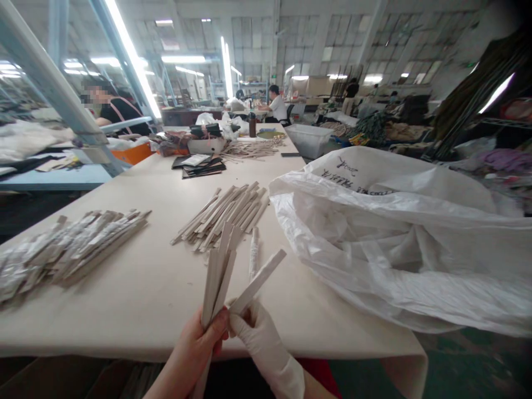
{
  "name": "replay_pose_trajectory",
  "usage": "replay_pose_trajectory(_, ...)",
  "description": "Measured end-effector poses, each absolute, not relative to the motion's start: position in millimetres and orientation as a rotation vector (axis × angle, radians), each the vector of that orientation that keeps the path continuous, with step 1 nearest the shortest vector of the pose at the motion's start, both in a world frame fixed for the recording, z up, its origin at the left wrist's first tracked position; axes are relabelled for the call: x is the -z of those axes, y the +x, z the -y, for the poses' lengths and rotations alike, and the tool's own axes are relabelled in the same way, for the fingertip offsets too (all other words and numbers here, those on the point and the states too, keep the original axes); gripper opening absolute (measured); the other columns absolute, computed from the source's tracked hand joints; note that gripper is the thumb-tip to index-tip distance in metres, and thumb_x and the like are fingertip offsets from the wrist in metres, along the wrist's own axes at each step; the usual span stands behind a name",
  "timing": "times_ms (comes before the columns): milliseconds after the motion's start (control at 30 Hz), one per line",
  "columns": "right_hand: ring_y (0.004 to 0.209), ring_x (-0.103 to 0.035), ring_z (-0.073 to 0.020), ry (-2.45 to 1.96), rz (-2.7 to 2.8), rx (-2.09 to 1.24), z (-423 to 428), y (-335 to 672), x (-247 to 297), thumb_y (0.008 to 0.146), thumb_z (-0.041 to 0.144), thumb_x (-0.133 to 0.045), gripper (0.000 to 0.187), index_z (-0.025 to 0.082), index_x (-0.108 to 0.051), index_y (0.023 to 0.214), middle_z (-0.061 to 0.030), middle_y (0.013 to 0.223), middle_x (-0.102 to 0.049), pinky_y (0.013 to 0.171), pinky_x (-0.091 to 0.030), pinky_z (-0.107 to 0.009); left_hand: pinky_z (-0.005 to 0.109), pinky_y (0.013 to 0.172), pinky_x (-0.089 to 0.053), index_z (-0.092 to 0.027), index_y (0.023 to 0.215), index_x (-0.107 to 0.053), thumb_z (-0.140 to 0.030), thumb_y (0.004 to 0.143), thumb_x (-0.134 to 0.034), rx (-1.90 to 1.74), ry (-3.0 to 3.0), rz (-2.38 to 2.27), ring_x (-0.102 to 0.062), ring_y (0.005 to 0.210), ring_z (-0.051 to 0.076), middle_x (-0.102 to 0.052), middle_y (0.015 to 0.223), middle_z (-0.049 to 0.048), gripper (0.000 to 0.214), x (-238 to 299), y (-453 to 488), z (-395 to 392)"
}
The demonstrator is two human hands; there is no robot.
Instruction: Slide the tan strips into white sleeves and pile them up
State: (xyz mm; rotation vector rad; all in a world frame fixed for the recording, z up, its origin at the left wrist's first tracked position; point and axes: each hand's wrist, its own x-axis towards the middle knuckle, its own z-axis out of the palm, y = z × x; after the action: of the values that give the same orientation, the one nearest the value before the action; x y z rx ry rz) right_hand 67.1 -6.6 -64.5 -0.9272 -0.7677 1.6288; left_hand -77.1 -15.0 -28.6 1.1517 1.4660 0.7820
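Lying left of the central strip pile [235,213] is a heap of pale strips [83,246]; on that pile's near side, the bare left hand [210,332] has its fingers wrapped round a small bundle [213,277] — and next to it, also nearer than the pile, the gloved right hand [264,338] pinches a slanting single strip [260,280]. Right of the pile spreads a large white sack [394,260].
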Motion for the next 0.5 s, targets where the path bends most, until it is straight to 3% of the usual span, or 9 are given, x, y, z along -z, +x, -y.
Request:
replay_pose_trajectory(67,0.049,-0.048,-0.0117,-0.948,0.8,-1.628,5.8,70.8,61.8,0.061,0.051,-0.068,0.049,0.016,-0.061,0.094,0.0029,0.054,-0.054,0.05,-0.037,-0.026,0.021,0.038,-0.031,-0.018,0.062,-0.049,-0.056,0.06,-0.06,-0.733,1.182,-1.48,-0.038,0.036,0.008,-0.044,0.042,-0.0067,0.04,31.0,-81.2,15.1)
replay_pose_trajectory(200,0.042,-0.032,-0.0093,-1.071,0.706,-1.396,-0.3,83.6,54.3,0.076,0.062,-0.043,0.059,0.013,-0.064,0.1,0.006,0.042,-0.037,0.043,-0.025,-0.024,0.021,0.039,-0.029,-0.019,0.056,-0.047,-0.054,0.064,-0.058,-0.67,1.249,-1.527,-0.035,0.036,0.008,-0.038,0.038,-0.0076,0.038,37.1,-83.1,16.8)
replay_pose_trajectory(367,0.039,-0.029,-0.0082,-1.036,0.84,-1.577,0.2,85.3,57.6,0.069,0.067,-0.047,0.071,0.009,-0.06,0.109,0.0065,0.038,-0.037,0.043,-0.022,-0.024,0.021,0.04,-0.03,-0.02,0.057,-0.043,-0.058,0.067,-0.052,-0.731,1.297,-1.59,-0.035,0.038,0.009,-0.037,0.04,-0.0074,0.04,39.5,-73.3,18.1)
replay_pose_trajectory(500,0.039,-0.027,-0.0078,-1.019,0.614,-1.461,-3.7,85.8,62.8,0.071,0.073,-0.034,0.076,0.011,-0.062,0.105,0.0073,0.04,-0.032,0.042,-0.02,-0.024,0.023,0.04,-0.03,-0.021,0.053,-0.042,-0.062,0.067,-0.049,-0.765,1.329,-1.621,-0.035,0.038,0.01,-0.036,0.039,-0.0067,0.044,45.3,-67.8,20.7)
